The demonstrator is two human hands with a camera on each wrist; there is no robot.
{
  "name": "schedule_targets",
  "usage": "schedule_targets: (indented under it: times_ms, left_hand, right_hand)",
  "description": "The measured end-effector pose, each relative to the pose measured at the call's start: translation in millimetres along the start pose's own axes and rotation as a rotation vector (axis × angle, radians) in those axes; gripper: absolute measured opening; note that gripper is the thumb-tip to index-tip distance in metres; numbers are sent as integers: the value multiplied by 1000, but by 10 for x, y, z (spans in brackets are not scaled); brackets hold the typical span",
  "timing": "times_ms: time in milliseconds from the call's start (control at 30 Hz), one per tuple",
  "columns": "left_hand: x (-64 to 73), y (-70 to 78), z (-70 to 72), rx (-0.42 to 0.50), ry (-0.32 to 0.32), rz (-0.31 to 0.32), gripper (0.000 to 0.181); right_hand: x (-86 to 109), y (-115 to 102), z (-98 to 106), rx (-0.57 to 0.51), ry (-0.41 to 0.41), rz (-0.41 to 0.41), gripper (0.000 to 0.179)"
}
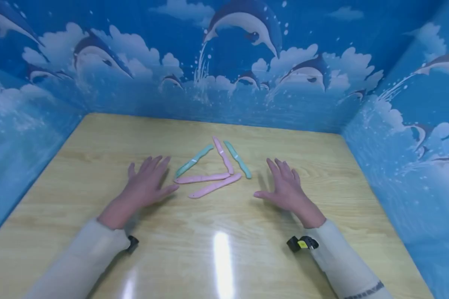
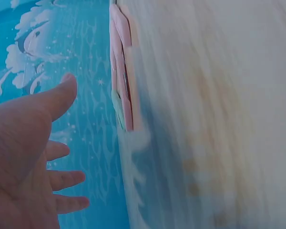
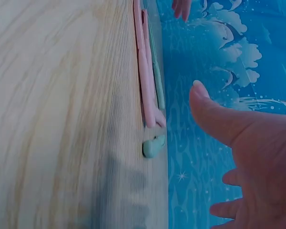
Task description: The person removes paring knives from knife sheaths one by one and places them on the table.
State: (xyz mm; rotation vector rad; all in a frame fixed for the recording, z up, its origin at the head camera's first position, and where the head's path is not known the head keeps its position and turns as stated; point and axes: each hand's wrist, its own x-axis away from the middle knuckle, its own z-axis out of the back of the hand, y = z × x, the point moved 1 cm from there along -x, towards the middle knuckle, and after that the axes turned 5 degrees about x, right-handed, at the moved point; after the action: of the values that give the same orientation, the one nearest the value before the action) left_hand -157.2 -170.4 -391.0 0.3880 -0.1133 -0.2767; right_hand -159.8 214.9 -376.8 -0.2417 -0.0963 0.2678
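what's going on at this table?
A person has both hands held open over the wooden table, the left hand and right hand on either side of five slim knife-shaped pieces. Three pink pieces and two green pieces lie close together, some forming a rough triangle. Neither hand is holding anything.

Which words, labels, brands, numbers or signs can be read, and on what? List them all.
No text can be read.
Left teal knife-shaped piece: pale marks, too small to read.
Far pink piece: pale mark, too small to read.
Right teal piece: pale mark, too small to read.
Yellow patch on the right wrist's black strap: any lettering too small to read.
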Motion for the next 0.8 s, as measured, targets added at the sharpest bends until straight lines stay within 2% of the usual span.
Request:
schedule_targets:
  times_ms: [233,467,800]
  left_hand:
    - [-122,210,84,-39,102,-71,75]
    - [-173,308,74,-61,99,-98,69]
    - [-118,449,-29,-60,125,-180,46]
  right_hand:
    - [-108,-107,114,-4,5,46,94]
    - [-172,-219,92,-13,1,81,84]
    - [-195,-355,-47,10,23,140,71]
